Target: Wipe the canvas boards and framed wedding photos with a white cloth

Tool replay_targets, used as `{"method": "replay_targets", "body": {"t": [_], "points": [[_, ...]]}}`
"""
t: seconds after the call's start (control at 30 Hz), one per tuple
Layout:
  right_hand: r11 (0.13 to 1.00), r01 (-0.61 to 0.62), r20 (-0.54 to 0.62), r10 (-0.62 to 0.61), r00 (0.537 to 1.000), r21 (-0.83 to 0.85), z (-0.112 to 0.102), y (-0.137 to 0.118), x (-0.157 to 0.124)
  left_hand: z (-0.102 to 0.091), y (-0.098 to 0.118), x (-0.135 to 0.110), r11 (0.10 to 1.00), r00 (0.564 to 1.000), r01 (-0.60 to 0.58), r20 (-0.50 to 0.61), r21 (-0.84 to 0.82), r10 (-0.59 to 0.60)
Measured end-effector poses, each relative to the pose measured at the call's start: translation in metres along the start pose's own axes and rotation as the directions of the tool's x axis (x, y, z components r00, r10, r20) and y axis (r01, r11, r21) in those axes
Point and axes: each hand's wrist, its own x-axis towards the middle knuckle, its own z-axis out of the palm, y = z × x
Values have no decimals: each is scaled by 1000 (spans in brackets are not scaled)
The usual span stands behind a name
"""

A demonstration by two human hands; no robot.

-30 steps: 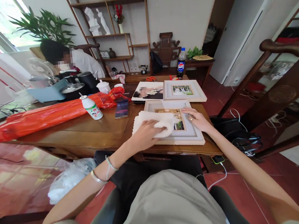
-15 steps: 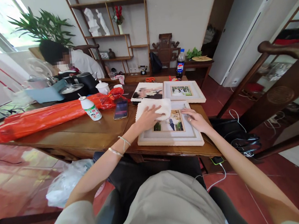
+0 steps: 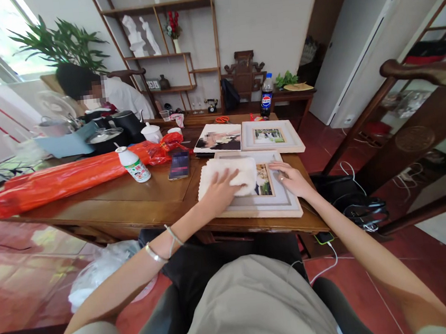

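A white-framed picture lies flat at the near edge of the wooden table. My left hand presses a white cloth onto the frame's glass, fingers laid flat over the cloth. My right hand rests on the frame's right side with fingers stretched out, holding it still. The cloth covers most of the photo's left part.
Behind lie a second white frame, an unframed photo, a phone, a small white bottle and a long orange plastic bag. A person sits at the far left. A cola bottle stands at the back.
My left hand slid the cloth up the frame toward its far edge, then back down toward me and left. My right hand stayed on the frame's right side.
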Motion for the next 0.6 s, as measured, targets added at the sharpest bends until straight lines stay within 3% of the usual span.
{"method": "replay_targets", "body": {"t": [0.17, 0.27, 0.43, 0.6], "points": [[1000, -3, 15, 3, 1000, 29, -2, 0, -1, 9, -51, 42, 993, 983, 105, -146, -53, -111], [999, -18, 12, 18, 1000, 38, -2, 0, 0, 8, -56, 53, 997, 993, 77, -86, -27, -79], [999, -16, 8, 16, 1000, 32, -1, -1, 0, -3, -24, 38, 999, 998, -41, 55, 19, 40], [1000, -19, -2, 19, 1000, 25, 0, -1, 0, -34, 32, -21, 983, 975, -175, 132, -60, 181]]}}
